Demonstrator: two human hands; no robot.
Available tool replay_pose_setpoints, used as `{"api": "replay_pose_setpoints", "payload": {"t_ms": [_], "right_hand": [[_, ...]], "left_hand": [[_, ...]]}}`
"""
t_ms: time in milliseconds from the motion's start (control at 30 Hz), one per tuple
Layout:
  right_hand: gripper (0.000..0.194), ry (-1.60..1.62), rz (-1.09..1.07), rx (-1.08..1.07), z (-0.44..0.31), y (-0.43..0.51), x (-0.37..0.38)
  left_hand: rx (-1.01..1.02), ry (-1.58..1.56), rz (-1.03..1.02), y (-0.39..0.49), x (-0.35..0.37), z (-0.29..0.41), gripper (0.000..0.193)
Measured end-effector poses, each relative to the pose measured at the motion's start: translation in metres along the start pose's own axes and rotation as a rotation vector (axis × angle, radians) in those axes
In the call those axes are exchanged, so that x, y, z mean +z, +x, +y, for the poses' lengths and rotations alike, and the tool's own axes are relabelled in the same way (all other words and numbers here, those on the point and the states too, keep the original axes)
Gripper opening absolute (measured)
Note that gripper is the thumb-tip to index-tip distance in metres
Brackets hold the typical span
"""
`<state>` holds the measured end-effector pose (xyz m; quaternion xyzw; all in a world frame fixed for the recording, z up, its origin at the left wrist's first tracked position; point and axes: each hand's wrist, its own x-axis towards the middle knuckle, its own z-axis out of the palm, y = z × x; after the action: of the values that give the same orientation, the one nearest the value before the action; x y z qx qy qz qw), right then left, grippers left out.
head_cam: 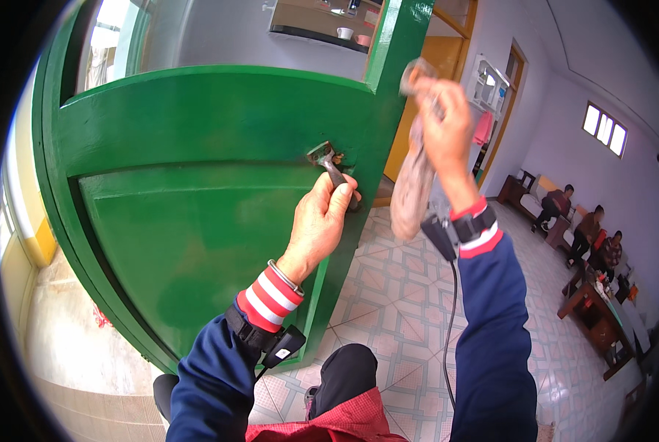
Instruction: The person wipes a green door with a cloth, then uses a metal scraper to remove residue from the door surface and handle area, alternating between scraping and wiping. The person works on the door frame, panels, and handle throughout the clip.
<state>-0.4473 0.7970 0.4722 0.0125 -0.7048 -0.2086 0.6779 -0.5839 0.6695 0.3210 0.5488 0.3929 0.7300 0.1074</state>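
A green painted wooden door [197, 221] with a glazed upper part stands before me. My left hand [321, 207] is closed around a worn metal handle [329, 160] at the door's inner face, near its free edge. Chipped, rusty marks show around the handle's upper end. My right hand [445, 124], raised beside the door's edge, grips a crumpled light greyish-pink cloth [412, 185] that hangs below the fingers. Both the cloth and this hand are blurred. Whether the cloth touches the door, I cannot tell.
Patterned tiles [396, 309] cover the floor. At the far right several people [584, 235] sit along the wall, behind a wooden table [600, 315] with things on it. Through the glass a shelf [318, 37] holds cups. A cable [452, 331] hangs from my right wrist.
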Motion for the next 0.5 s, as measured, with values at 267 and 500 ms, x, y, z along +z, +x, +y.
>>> {"api": "replay_pose_setpoints", "payload": {"t_ms": [267, 500], "right_hand": [[0.031, -0.017, 0.075, -0.039, -0.039, -0.026, 0.030], [0.024, -0.041, -0.160, -0.010, -0.051, -0.077, 0.004]], "left_hand": [[0.020, -0.059, -0.004, -0.006, 0.001, -0.003, 0.022], [0.040, 0.026, 0.042, -0.003, 0.003, 0.000, 0.022]]}}
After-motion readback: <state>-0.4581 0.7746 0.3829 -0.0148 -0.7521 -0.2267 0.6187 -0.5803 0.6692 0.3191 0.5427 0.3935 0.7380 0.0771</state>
